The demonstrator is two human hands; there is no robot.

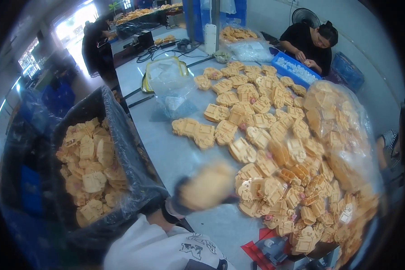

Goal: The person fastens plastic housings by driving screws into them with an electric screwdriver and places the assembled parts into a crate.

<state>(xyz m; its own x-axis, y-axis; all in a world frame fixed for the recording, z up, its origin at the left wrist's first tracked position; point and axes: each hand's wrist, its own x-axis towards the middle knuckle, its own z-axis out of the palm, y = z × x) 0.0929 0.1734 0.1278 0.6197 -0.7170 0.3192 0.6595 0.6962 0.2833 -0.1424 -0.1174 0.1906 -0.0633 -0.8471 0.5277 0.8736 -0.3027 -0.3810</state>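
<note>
My left hand (181, 198), in a dark glove with a band at the wrist, reaches over the near edge of the table. It holds a tan moulded plastic part (209, 186), smeared by motion. A dark sliver shows at the part's right side; I cannot make out what it is. Right of the hand spreads a large heap of similar tan plastic parts (274, 191), some with small pink pieces on them. My right hand does not show. Below the heap stands a red and grey device (269, 247), partly cut off by the lower edge.
A bin lined with dark plastic (121, 121) holds more tan parts at the left. A bulging clear bag (339, 121) of parts stands at the right. Across the table a co-worker (312, 42) handles something small beside a blue tray (281, 67) of white pieces. A yellow-edged bag (166, 74) lies at the far left.
</note>
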